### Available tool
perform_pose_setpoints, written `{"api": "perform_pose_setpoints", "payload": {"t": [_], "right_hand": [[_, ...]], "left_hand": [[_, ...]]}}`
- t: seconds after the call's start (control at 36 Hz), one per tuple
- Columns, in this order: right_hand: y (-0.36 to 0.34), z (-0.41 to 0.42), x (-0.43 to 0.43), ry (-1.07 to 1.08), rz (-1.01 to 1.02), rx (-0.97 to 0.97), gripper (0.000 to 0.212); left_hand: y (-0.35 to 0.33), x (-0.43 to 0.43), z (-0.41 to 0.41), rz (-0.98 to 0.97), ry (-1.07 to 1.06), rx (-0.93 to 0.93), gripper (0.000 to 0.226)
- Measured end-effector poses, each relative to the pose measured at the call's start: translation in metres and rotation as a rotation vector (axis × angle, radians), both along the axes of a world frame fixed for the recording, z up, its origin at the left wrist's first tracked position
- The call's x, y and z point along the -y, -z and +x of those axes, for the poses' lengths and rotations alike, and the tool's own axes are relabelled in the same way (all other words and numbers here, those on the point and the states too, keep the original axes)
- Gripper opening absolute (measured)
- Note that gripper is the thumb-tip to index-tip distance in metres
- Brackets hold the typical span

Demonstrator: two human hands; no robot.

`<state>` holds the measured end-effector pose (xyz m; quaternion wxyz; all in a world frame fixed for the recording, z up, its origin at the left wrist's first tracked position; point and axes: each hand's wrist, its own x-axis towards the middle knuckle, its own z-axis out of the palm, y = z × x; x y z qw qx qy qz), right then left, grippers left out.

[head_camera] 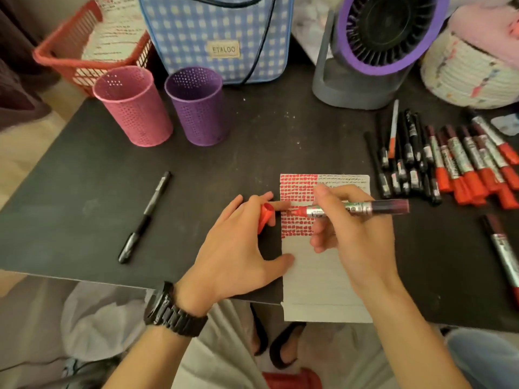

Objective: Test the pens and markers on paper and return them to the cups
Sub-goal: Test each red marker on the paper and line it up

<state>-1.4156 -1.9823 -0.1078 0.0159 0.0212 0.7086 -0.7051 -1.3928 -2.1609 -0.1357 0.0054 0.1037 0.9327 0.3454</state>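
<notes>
A pink mesh cup [133,108] and a purple mesh cup [198,108] are set at the far left, with a black pen [144,217] laid nearer. The red cap [265,217] is pinched in the left hand [241,248], whose thumb is pressed on the paper [320,276]. The red marker [351,209] is gripped by the right hand [356,234], its tip touching the paper. The marker is judged light, rigid and smooth, and best held low on the barrel.
</notes>
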Motion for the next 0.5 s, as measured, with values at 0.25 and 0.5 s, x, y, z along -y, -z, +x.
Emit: {"api": "perform_pose_setpoints", "payload": {"t": [0.25,0.5], "right_hand": [[0.028,0.010,0.011,0.146,0.274,-0.185,0.035],[0.032,0.008,0.010,0.146,0.300,-0.208,0.036]], "left_hand": [[0.004,0.000,-0.003,-0.019,-0.045,0.023,0.040],[0.001,0.000,-0.005,-0.009,-0.061,0.100,0.045]]}}
